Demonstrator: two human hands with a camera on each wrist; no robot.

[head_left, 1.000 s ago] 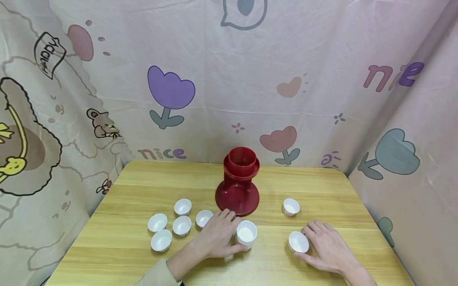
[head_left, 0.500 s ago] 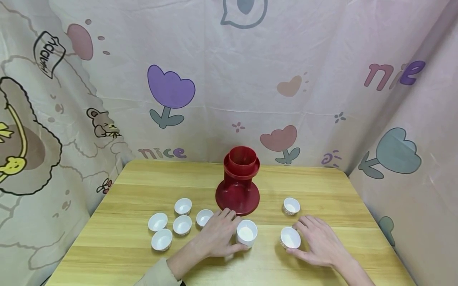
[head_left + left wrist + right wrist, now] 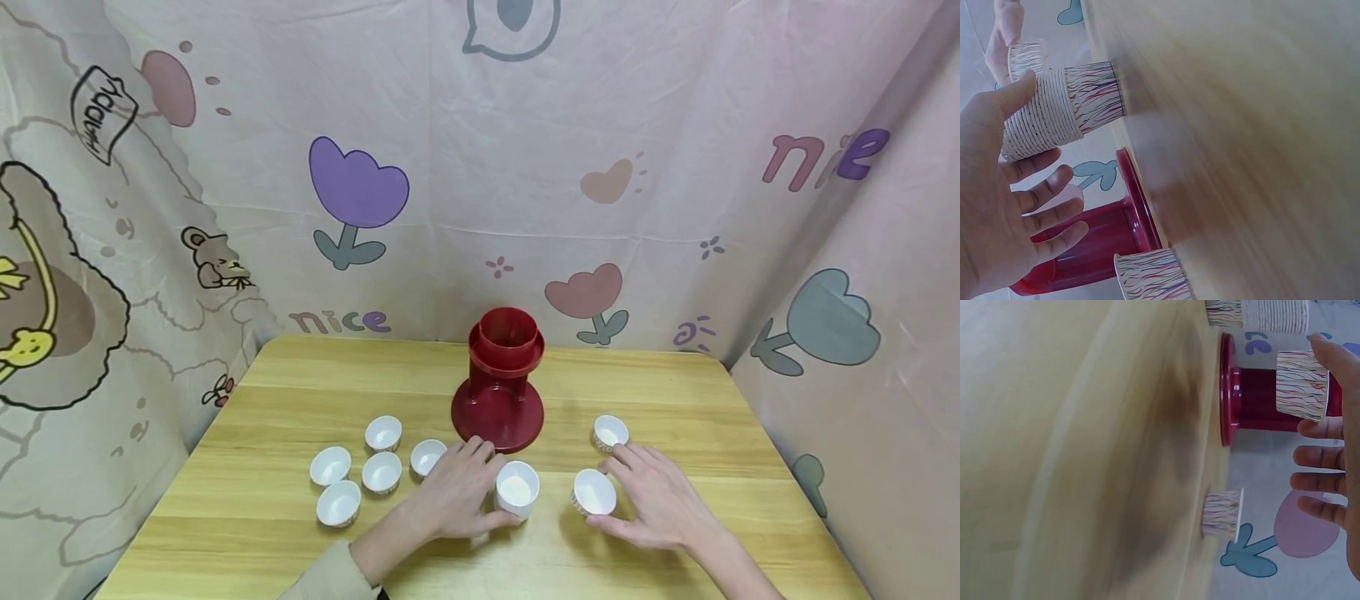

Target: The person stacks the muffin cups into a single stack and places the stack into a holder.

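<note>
My left hand (image 3: 461, 493) grips a stack of white paper cups (image 3: 1044, 115) between thumb and forefinger. The stack stands upright on the table, and the lowest cup shows wavy coloured lines. In the right wrist view, my right hand (image 3: 654, 500) pinches a single small paper cup (image 3: 1300, 386) by its sides, thumb across from a fingertip. That cup is off the tabletop, mouth up, just right of the stack. The other fingers of both hands are spread and hold nothing. In the head view, a lone paper cup (image 3: 611, 432) stands just beyond my right fingers.
Several more paper cups (image 3: 338, 505) stand mouth up on the wooden table (image 3: 360, 383) to the left, one partly behind my left hand. A red plastic stand (image 3: 498, 417) with a round base and a tube rises behind the stack. A printed curtain (image 3: 450, 167) hangs behind.
My right hand has carried its cup leftward and slightly away from me, closer to the stack. My left hand and the stack have stayed put.
</note>
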